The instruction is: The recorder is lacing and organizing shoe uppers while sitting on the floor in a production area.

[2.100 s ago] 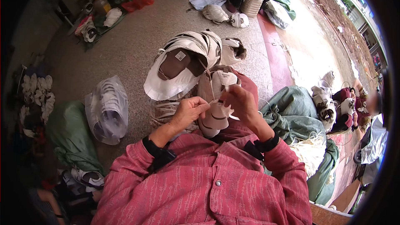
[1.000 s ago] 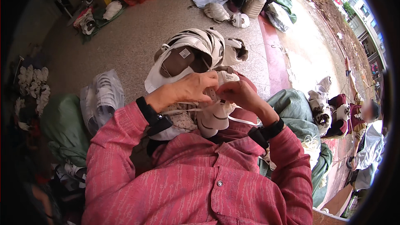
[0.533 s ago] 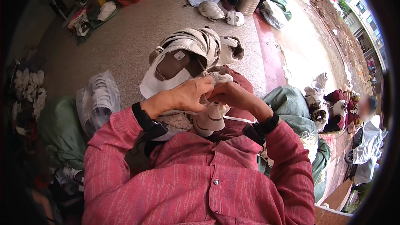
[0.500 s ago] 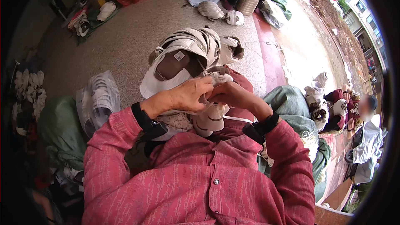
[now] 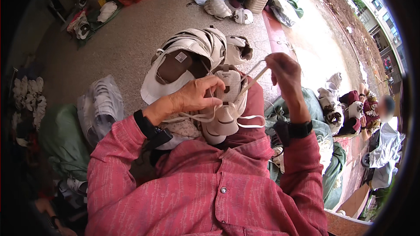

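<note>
A beige and white sneaker [image 5: 229,118] with a mesh tongue rests on my lap, its toe toward me. My right hand [image 5: 286,72] is raised to the right of the shoe, its fingertips pinching a pale shoelace [image 5: 256,79]. The lace runs taut from the shoe's upper to those fingers. Against the shoe's left side, my left hand [image 5: 199,94] is curved, thumb and forefinger apart near the tongue. Loose lace ends hang on both sides of the toe. Just beyond lies a row of nested beige shoe uppers [image 5: 192,46], brown inside.
Another beige shoe [image 5: 239,49] sits beside the row. At left are a clear bag of white shoe parts [image 5: 104,105] and a green sack [image 5: 64,140]. Green cloth bundles [image 5: 302,105] lie at right. Other people sit at the far side and the right, with more shoes.
My right hand has moved up and right, away from the left hand, drawing the lace out taut. The left hand's thumb and forefinger have parted, and the shoe's tongue shows more fully.
</note>
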